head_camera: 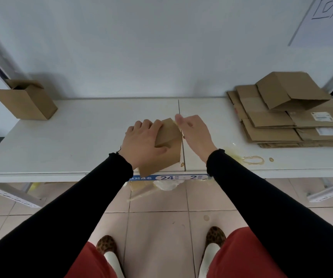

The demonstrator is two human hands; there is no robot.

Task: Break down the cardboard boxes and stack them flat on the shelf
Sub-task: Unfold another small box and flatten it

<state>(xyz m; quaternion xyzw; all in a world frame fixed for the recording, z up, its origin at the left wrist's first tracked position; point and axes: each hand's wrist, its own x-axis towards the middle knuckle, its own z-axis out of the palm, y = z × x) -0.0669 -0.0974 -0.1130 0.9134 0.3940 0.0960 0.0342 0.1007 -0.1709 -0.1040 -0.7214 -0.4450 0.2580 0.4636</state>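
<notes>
Small brown cardboard box (167, 145): at front edge of white shelf (71, 137), tilted.
Left hand (141, 143): clenched around box.
Right hand (195, 135): pinching yellowish tape strip (178, 125) — may tear short.
Risk: box slipping off edge — grip one-sided.

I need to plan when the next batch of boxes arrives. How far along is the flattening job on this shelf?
Done: a stack of flattened boxes lies at the shelf's right end, though the top piece is still partly folded up. In hand: the left hand grips a small box at the front edge while the right hand pulls at its top, seemingly at tape. Left: one open box stands unflattened at the left end.
</notes>
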